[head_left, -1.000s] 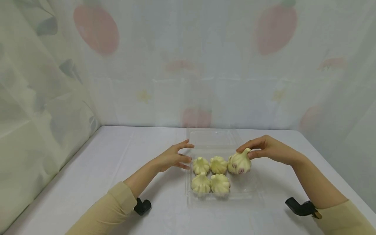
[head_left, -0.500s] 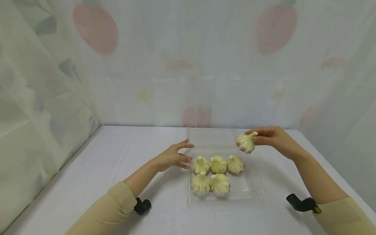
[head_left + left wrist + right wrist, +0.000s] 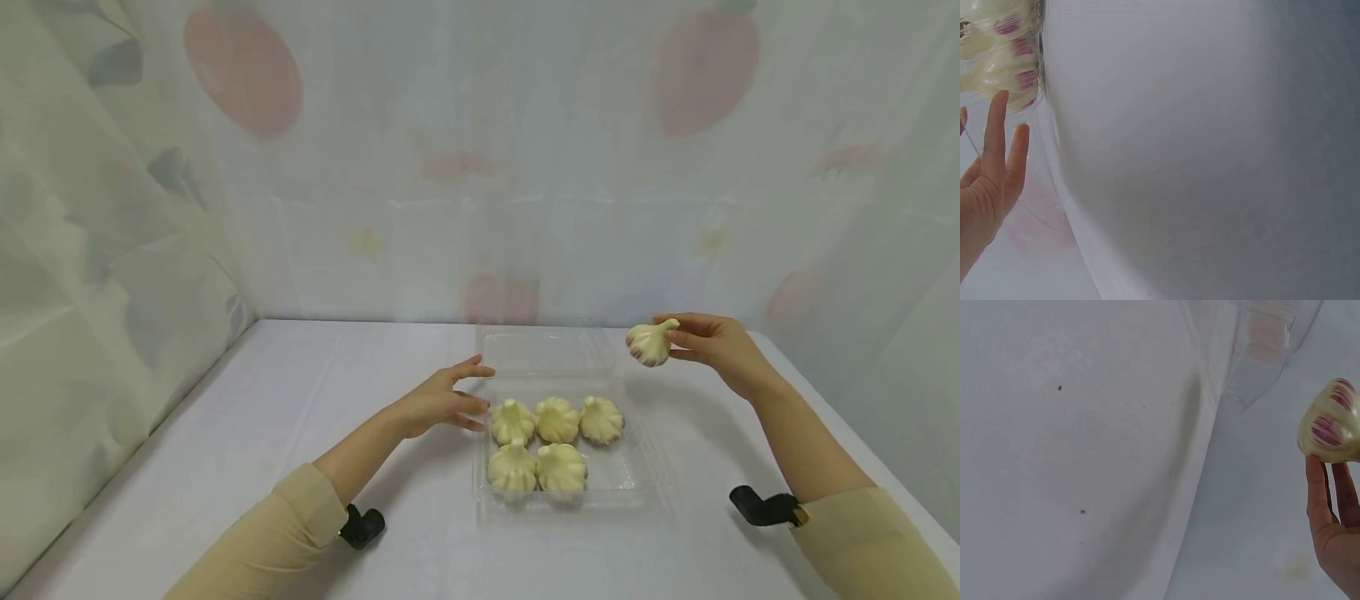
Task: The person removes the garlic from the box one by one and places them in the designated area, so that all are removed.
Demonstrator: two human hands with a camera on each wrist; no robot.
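Right hand [image 3: 712,343] is up in the air over the far right corner of the clear tray [image 3: 637,487], pinching a garlic bulb [image 3: 649,343] by its short stem, thumb and fingertips curled round it. That bulb is plump and ribbed, pale cream with purple streaks near the base, tilted so the stem points toward the hand. From the right wrist view the bulb [image 3: 1330,422] sits on the tips of the fingers [image 3: 1316,494], purple blotches plain on its skin, well clear of the tabletop [image 3: 300,400].

Down in the tray, thin glossy see-through plastic, lie five more bulbs [image 3: 556,420]: three in the back row, two in front, packed touching one another, stems up. The tray's front right space is bare.

Left hand [image 3: 441,402] rests at the tray's left edge, fingers straight and spread, holding nothing, fingertips touching or just beside the plastic wall. The left wrist view shows those fingers [image 3: 996,134] flat against the clear wall with the streaked bulbs just behind it.

The forearms stretch forward in beige sleeves [image 3: 277,533] over a smooth white tabletop, with a sheer curtain [image 3: 480,167] printed with pinkish fruit behind.
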